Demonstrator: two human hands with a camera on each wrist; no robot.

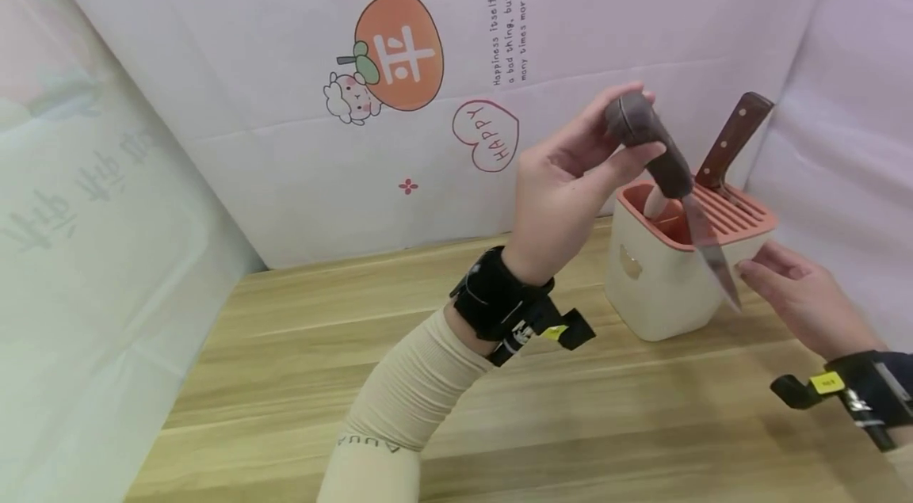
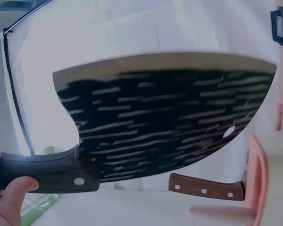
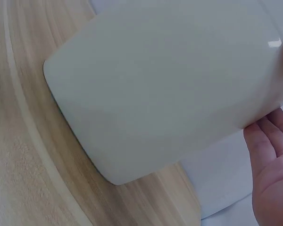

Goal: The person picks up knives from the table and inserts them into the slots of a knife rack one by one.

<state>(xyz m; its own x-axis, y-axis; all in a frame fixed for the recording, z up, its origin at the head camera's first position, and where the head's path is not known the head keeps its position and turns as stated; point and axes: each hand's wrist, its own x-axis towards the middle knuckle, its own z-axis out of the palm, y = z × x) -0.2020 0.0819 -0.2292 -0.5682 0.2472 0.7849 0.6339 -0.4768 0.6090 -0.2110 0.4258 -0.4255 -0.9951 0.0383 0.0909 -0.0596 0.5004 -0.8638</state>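
My left hand (image 1: 563, 186) grips the dark handle of a cleaver (image 1: 666, 162) between thumb and fingers. In the head view the blade slants down past the holder's front, seen almost edge-on. The left wrist view shows the cleaver (image 2: 160, 117) broadside, its wide dark blade hammer-patterned, with a hole near the tip. A cream knife holder (image 1: 663, 289) with a coral slotted top stands below. At its right side my right hand (image 1: 813, 297) holds the wall; in the right wrist view thumb and fingers lie around the edge of the holder (image 3: 165, 89).
A brown-handled knife (image 1: 735, 139) stands in the holder's slots. Some pale handle (image 1: 654, 202) pokes from its open compartment. The holder rests on a wood-grain table (image 1: 299, 376), close to a printed white cloth backdrop (image 1: 307, 194); another pale cloth (image 1: 834, 170) hangs at right.
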